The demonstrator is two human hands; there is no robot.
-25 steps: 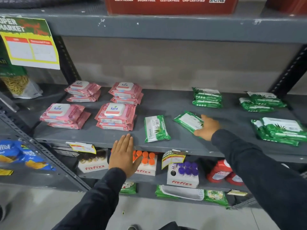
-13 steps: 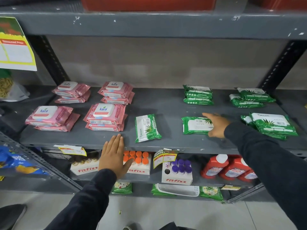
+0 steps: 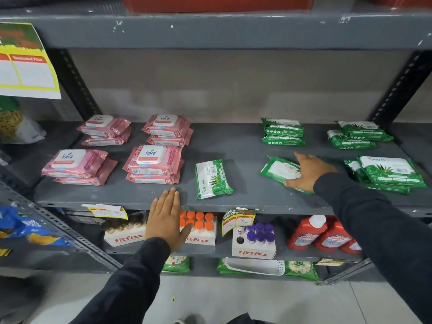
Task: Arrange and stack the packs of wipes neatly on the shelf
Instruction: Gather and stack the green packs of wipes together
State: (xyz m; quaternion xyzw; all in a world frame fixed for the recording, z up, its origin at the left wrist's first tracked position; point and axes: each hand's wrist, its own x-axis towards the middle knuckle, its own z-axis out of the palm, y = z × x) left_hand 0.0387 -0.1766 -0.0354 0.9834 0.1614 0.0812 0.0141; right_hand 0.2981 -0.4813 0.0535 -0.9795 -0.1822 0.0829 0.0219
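Observation:
Several stacks of pink Kara wipes [image 3: 152, 163] lie on the left half of the grey shelf [image 3: 245, 146]. Green Origami wipes sit in stacks at the back [image 3: 282, 132], back right [image 3: 357, 134] and front right [image 3: 388, 171]. One green pack [image 3: 212, 178] lies alone near the front edge. My right hand [image 3: 308, 171] rests on another single green pack [image 3: 279, 170], fingers spread over its right end and thumb at its near edge. My left hand [image 3: 166, 218] hovers flat and empty at the shelf's front edge, fingers together.
The lower shelf holds fitfizz boxes [image 3: 253, 244] with orange and purple caps and red Harpic bottles [image 3: 327, 235]. Price tags [image 3: 238, 219] hang off the shelf edge. A yellow sign [image 3: 28, 66] hangs at upper left; blue snack bags [image 3: 25, 228] fill the rack on the left.
My right hand has slid the single green pack to the right along the shelf and turned it; it lies tilted now. My left hand has stayed at the front edge.

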